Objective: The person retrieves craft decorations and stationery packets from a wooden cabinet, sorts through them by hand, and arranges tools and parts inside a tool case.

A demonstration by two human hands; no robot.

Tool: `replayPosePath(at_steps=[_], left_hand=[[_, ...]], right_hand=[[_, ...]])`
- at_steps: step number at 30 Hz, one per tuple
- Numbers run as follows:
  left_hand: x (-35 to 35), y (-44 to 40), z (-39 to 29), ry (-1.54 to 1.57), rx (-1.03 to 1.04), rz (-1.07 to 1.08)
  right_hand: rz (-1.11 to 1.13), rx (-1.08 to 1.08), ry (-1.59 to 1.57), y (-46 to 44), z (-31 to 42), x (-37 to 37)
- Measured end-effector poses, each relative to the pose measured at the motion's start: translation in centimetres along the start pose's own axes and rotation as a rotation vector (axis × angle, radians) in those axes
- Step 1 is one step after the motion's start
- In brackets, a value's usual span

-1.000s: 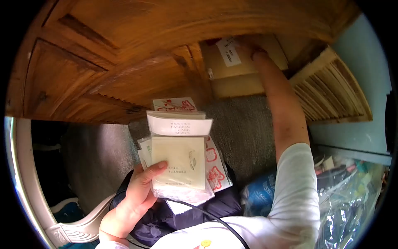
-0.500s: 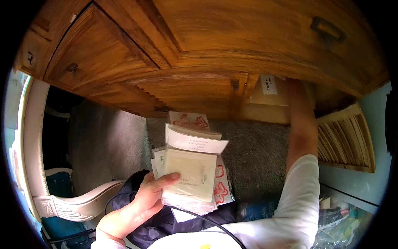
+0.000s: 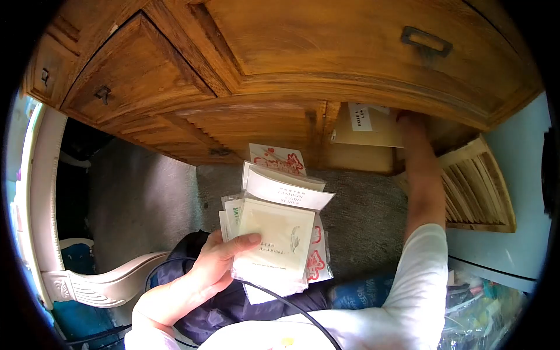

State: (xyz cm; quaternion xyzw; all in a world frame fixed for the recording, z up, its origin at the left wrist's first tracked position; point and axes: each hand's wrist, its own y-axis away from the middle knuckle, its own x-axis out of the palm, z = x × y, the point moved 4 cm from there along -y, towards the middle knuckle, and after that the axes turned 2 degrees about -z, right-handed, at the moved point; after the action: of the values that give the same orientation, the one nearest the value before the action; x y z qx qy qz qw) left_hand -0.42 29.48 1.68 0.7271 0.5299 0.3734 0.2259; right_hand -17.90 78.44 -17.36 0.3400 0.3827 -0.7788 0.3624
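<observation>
My left hand (image 3: 224,256) is closed around a stack of greeting cards (image 3: 271,233) in clear sleeves, its thumb pressed on the front of a cream card. A white strip across the stack reads "Fashion Card Series", and cards with red designs stick out behind it. My right hand (image 3: 412,116) reaches into an open compartment low in the wooden cabinet (image 3: 280,125). It is at a cardboard box (image 3: 379,135) with a white label beginning "Rose". The cabinet's edge and shadow hide the fingers, so their grip does not show.
A slatted cabinet door (image 3: 478,186) stands open beside my right arm. To the left is a carved white chair frame (image 3: 111,283). Clear plastic bags (image 3: 481,309) lie at the lower right. A black cable (image 3: 291,306) crosses in front of me, above the grey carpet (image 3: 151,192).
The view has shifted slightly. My left hand and the cards sit a little farther right and the print is sharper. My right arm is still inside the compartment.
</observation>
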Motion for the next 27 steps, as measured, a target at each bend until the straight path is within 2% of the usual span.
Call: replayPosePath(at_steps=[5,8,11,14,19,21,25,27], left_hand=[[0.2,0.0,0.3,0.015,-0.015,0.023],[0.1,-0.8,0.3,-0.026,0.012,0.05],[0.2,-1.0,0.2,-0.048,0.016,0.083],[0.4,-1.2,0.1,-0.05,0.034,0.112],[0.2,-1.7,0.1,-0.074,0.0,0.137],[0.2,-1.5,-0.1,-0.074,-0.004,0.154],[0.5,-1.5,-0.5,-0.084,0.004,0.193],[0.4,-1.6,-0.5,-0.078,0.0,0.197]], right_hand=[[-0.075,-0.166,0.094,2.2,4.0,-0.8],[-0.324,-0.553,0.45,5.4,8.5,-2.0],[-0.22,-0.502,0.39,7.7,9.4,-1.7],[-0.335,-0.567,0.304,10.3,11.3,-2.1],[-0.308,-0.579,0.167,12.3,13.7,-4.1],[-0.368,-0.643,0.021,13.1,14.7,-6.4],[-0.413,-0.592,0.151,12.5,15.2,-8.8],[-0.38,-0.476,0.307,11.2,13.6,-9.0]])
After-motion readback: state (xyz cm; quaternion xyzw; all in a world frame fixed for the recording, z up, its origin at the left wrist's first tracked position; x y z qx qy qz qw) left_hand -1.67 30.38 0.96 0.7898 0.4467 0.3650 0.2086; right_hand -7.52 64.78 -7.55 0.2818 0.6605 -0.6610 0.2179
